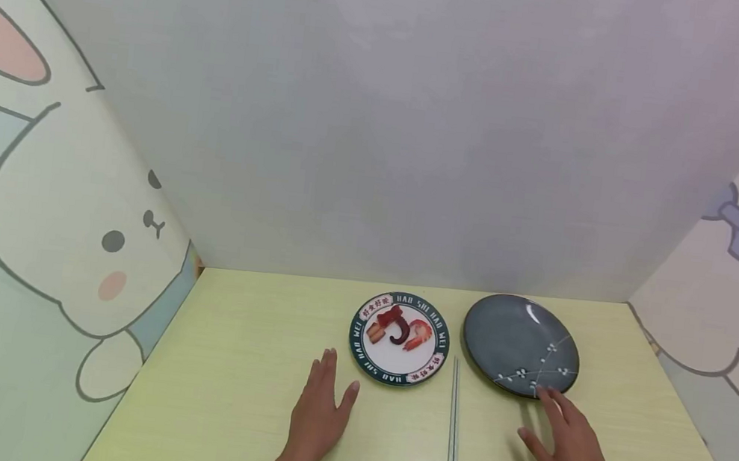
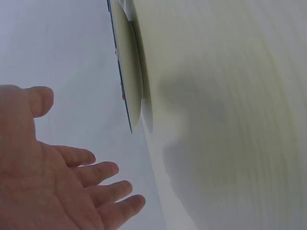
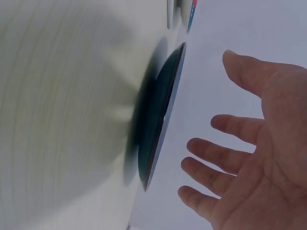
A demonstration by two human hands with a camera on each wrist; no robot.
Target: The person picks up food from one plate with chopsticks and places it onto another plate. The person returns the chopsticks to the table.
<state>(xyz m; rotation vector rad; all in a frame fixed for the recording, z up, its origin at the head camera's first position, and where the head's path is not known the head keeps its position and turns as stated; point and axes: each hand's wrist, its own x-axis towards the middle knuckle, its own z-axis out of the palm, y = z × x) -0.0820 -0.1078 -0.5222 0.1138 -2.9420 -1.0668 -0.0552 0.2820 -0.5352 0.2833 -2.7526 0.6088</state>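
Observation:
A white plate with a dark green lettered rim [image 1: 395,368] lies near the back of the table. On its white middle are a shrimp [image 1: 418,335], a dark curved piece [image 1: 401,331] and other small food shapes, printed or real I cannot tell. To its right is a dark oval plate [image 1: 513,343] with white blossom branches. My left hand [image 1: 318,414] is just left of and in front of the white plate, fingers extended, holding nothing. My right hand [image 1: 571,453] hovers by the front edge of the dark plate, fingers spread and apart from it in the right wrist view.
Two thin pale sticks, apparently chopsticks [image 1: 453,435], lie lengthwise on the light wooden table [image 1: 227,366] between the hands. A grey wall [image 1: 380,126] rises behind the table. Panels with cartoon animals [image 1: 38,226] stand at the left and right sides.

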